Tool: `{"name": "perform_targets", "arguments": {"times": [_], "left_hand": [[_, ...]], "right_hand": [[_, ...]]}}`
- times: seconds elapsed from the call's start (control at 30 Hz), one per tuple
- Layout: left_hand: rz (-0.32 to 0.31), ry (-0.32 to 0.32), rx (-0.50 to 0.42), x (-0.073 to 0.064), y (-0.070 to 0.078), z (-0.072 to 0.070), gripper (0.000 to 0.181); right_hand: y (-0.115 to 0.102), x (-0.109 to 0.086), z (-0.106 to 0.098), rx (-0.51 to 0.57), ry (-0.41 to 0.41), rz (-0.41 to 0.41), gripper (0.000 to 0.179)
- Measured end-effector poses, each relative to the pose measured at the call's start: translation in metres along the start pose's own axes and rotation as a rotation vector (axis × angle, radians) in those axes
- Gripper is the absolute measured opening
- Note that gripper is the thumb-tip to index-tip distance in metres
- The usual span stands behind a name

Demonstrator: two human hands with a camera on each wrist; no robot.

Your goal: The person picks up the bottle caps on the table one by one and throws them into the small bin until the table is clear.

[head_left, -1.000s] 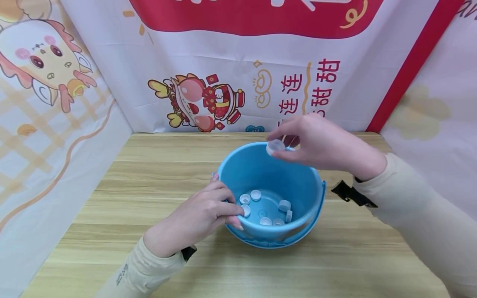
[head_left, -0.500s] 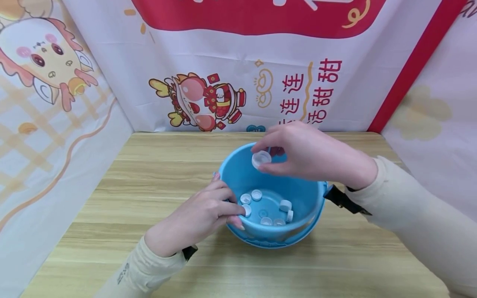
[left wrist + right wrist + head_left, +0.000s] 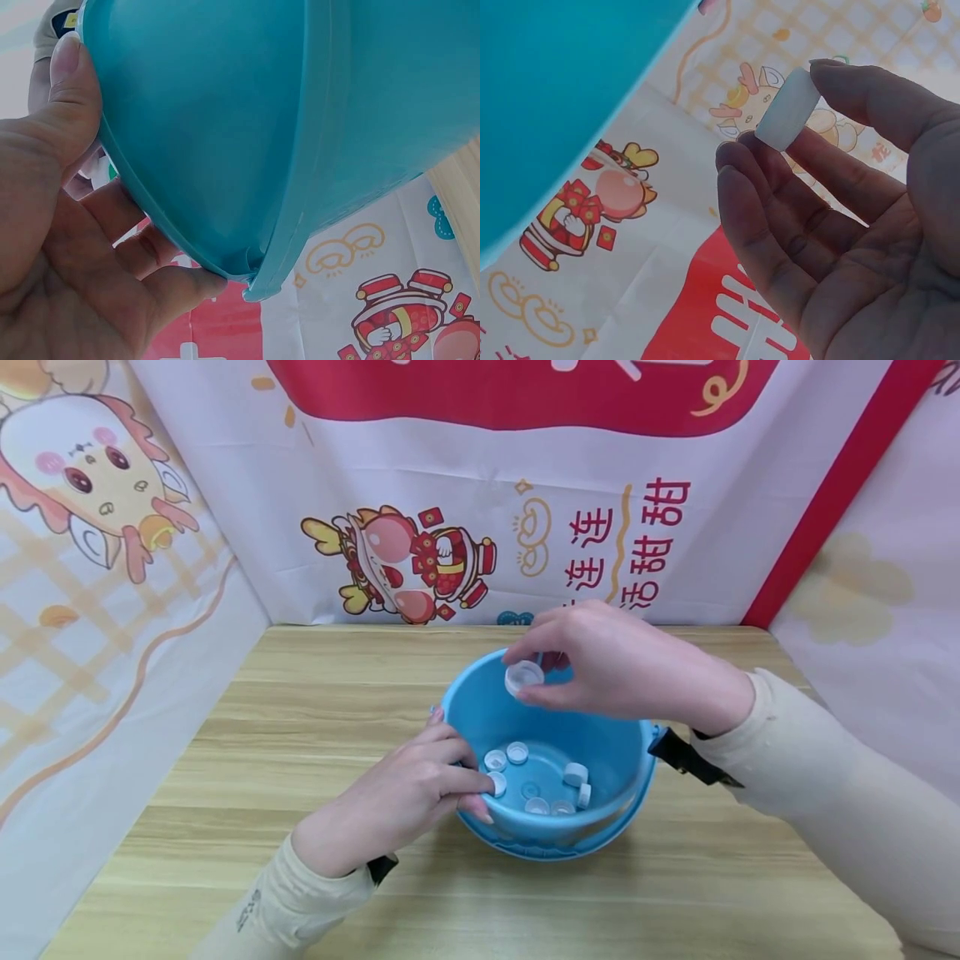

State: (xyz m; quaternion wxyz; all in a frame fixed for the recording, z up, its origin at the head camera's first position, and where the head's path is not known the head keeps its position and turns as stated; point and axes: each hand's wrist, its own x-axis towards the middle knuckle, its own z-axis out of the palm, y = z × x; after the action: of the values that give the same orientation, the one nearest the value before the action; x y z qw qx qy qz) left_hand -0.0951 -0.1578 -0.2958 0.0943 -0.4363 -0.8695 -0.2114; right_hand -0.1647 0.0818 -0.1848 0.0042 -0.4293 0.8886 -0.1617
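Observation:
A blue plastic bucket (image 3: 622, 752) stands on the wooden table. My left hand (image 3: 405, 793) grips its left rim; in the left wrist view the thumb (image 3: 71, 90) is on one side of the rim and the fingers are on the other. Above the bucket's far rim, my right hand (image 3: 600, 660) pinches a white bottle cap (image 3: 523, 677) between thumb and fingers, its hollow side facing up. The right wrist view shows that cap (image 3: 788, 109) edge-on. Several more white caps (image 3: 517, 752) lie on the bucket's floor, some hollow side up, one (image 3: 584, 796) on its edge.
The bucket's handle (image 3: 600, 842) hangs down around its near right side. Wood-grain table (image 3: 300, 710) surrounds the bucket. A printed fabric backdrop (image 3: 450, 452) rises behind the table, with more printed cloth at left and right.
My right hand has moved left and slightly down with the bottle cap, bringing it over the bucket, then nearly stopped. My left hand stays on the rim.

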Motion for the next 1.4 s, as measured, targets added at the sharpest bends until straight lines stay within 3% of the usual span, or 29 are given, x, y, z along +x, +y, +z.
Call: {"name": "perform_targets", "arguments": {"times": [0.2, 0.4, 0.63, 0.77, 0.93, 1.17, 1.4], "left_hand": [[-0.01, 0.002, -0.015, 0.0, 0.0, 0.001, 0.029], [-0.013, 0.003, -0.017, 0.0, 0.0, 0.001, 0.029], [-0.018, 0.01, -0.017, 0.0, 0.001, 0.002, 0.03], [-0.011, 0.014, -0.008, 0.0, 0.0, 0.002, 0.031], [-0.01, 0.008, -0.004, 0.0, 0.0, 0.002, 0.03], [0.007, 0.011, 0.014, 0.0, -0.001, 0.002, 0.029], [-0.014, 0.013, 0.002, 0.0, -0.001, 0.002, 0.029]], "right_hand": [[0.003, 0.0, 0.0, -0.013, -0.042, -0.019, 0.049], [0.011, -0.002, -0.005, -0.032, -0.003, -0.049, 0.047], [0.039, -0.005, -0.021, -0.017, 0.08, 0.064, 0.039], [0.079, -0.008, -0.029, -0.026, 0.122, 0.201, 0.037], [0.153, -0.016, -0.021, 0.047, 0.119, 0.431, 0.046], [0.256, -0.036, 0.023, 0.138, 0.011, 0.573, 0.041], [0.317, -0.059, 0.069, 0.134, -0.121, 0.687, 0.053]]}}
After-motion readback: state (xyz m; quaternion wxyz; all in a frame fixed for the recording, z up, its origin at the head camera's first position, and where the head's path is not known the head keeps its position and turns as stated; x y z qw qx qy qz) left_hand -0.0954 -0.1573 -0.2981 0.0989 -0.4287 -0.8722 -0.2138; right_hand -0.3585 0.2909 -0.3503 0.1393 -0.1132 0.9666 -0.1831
